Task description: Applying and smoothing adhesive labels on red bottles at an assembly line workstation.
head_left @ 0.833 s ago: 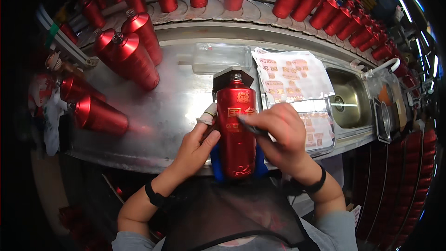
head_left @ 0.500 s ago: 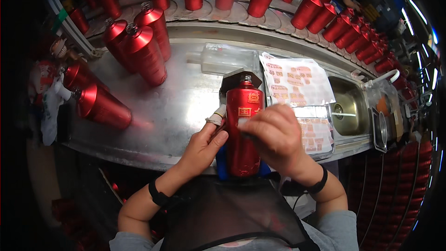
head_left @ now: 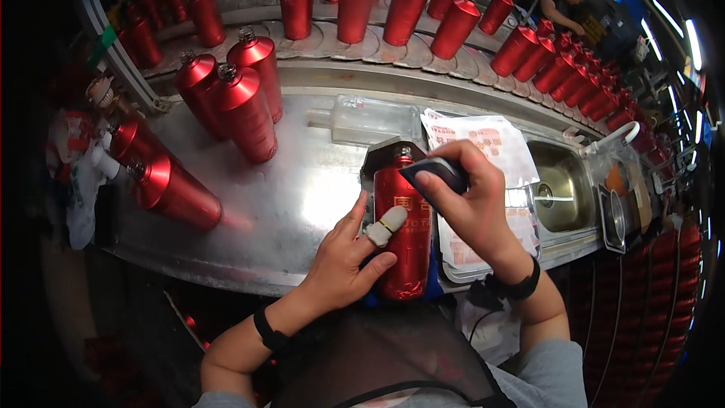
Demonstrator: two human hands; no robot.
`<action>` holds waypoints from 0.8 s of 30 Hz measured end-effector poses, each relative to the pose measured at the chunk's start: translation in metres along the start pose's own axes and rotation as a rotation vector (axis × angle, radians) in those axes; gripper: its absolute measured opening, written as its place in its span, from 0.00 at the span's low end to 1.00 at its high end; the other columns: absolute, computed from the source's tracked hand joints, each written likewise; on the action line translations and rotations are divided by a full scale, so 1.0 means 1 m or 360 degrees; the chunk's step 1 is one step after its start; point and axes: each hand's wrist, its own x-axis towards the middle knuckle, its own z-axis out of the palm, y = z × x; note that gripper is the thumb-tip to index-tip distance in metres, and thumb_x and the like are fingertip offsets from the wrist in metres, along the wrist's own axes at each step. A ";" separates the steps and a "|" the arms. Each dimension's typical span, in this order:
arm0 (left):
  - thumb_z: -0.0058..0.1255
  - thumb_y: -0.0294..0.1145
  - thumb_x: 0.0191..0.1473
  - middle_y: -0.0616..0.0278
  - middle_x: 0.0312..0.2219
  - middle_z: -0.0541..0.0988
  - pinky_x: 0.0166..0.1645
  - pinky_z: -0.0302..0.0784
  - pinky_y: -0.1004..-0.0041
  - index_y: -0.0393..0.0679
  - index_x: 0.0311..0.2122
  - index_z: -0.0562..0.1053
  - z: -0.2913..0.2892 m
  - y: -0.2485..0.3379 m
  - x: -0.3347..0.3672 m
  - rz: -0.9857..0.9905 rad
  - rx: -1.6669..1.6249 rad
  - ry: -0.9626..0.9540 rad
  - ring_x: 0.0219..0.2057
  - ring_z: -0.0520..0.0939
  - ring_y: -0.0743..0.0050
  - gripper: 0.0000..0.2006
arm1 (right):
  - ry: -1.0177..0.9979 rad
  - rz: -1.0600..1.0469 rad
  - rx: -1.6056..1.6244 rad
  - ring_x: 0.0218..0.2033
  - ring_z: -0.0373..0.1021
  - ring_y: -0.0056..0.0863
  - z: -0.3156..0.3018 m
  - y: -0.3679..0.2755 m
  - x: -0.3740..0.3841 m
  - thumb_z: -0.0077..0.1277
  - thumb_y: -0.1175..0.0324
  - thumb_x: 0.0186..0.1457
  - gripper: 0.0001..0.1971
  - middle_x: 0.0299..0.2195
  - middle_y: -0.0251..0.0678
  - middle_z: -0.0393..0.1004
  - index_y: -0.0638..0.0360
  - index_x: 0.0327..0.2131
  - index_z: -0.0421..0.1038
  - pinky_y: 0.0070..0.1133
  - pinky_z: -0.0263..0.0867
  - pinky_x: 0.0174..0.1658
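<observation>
A red metallic bottle lies in front of me with its neck pointing away, in a dark holder. Gold characters and a small gold emblem mark its upper face. My left hand is open along the bottle's left side, its fingers apart. Its index finger, wrapped in a pale finger cot, rests on the bottle below the gold characters. My right hand grips a dark, flat-edged scraper over the bottle's upper right; whether its edge touches the surface I cannot tell.
Printed sticker sheets lie right of the bottle, beside a metal sink. A clear glass bottle lies behind the holder. Red bottles stand at left, others lie on their sides. A conveyor carries several more; a person is beyond.
My right hand has moved up and right from the bottle's middle, bringing the scraper into sight. My left index finger has come onto the bottle's face. The conveyor bottles have shifted.
</observation>
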 end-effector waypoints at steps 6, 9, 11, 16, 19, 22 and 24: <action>0.53 0.47 0.57 0.27 0.57 0.63 0.58 0.65 0.53 0.55 0.58 0.71 0.002 -0.005 0.024 0.0140 0.0436 0.0048 0.55 0.69 0.31 0.24 | 0.0341 0.0368 0.0112 0.28 0.70 0.17 0.000 0.011 -0.040 0.59 0.72 0.53 0.11 0.28 0.34 0.74 0.63 0.37 0.69 0.18 0.67 0.33; 0.53 0.46 0.57 0.27 0.56 0.64 0.57 0.67 0.55 0.55 0.58 0.71 0.007 -0.006 0.025 0.0047 0.0314 0.0112 0.54 0.71 0.32 0.24 | 0.0332 0.0461 0.0261 0.30 0.69 0.14 -0.003 0.000 -0.045 0.58 0.75 0.54 0.09 0.28 0.31 0.73 0.63 0.38 0.69 0.15 0.66 0.32; 0.51 0.42 0.59 0.31 0.58 0.64 0.59 0.66 0.61 0.49 0.61 0.68 0.010 -0.005 0.022 -0.0090 0.0123 0.0129 0.56 0.71 0.40 0.25 | 0.0268 0.0491 0.0294 0.29 0.71 0.20 0.003 -0.005 -0.048 0.59 0.72 0.53 0.11 0.28 0.35 0.73 0.64 0.38 0.68 0.19 0.67 0.33; 0.45 0.34 0.63 0.43 0.62 0.62 0.65 0.59 0.68 0.34 0.64 0.58 0.016 0.004 0.021 -0.0516 -0.0674 0.0030 0.64 0.64 0.57 0.27 | 0.0315 0.0196 -0.0099 0.30 0.70 0.19 0.031 0.022 -0.063 0.60 0.70 0.53 0.11 0.28 0.33 0.73 0.62 0.36 0.70 0.19 0.67 0.34; 0.47 0.35 0.63 0.42 0.56 0.70 0.60 0.66 0.66 0.32 0.62 0.60 0.018 0.010 0.025 -0.0506 -0.0507 0.0069 0.58 0.72 0.54 0.27 | 0.0582 0.0653 0.0415 0.25 0.66 0.16 0.022 0.047 -0.079 0.58 0.72 0.53 0.10 0.23 0.32 0.72 0.65 0.35 0.68 0.18 0.64 0.28; 0.49 0.37 0.61 0.43 0.47 0.77 0.52 0.73 0.65 0.31 0.59 0.62 0.023 0.010 0.028 -0.0496 -0.0463 -0.0023 0.48 0.80 0.54 0.26 | 0.0467 0.1105 0.0279 0.25 0.65 0.13 0.006 0.055 -0.092 0.58 0.73 0.54 0.09 0.24 0.30 0.72 0.64 0.35 0.68 0.16 0.63 0.28; 0.51 0.37 0.60 0.46 0.39 0.80 0.45 0.76 0.64 0.31 0.56 0.63 0.029 0.008 0.029 -0.0474 -0.0438 0.0076 0.40 0.83 0.56 0.25 | 0.0581 0.0939 0.0475 0.25 0.65 0.13 0.006 0.050 -0.096 0.58 0.73 0.54 0.09 0.25 0.29 0.72 0.64 0.36 0.68 0.15 0.63 0.28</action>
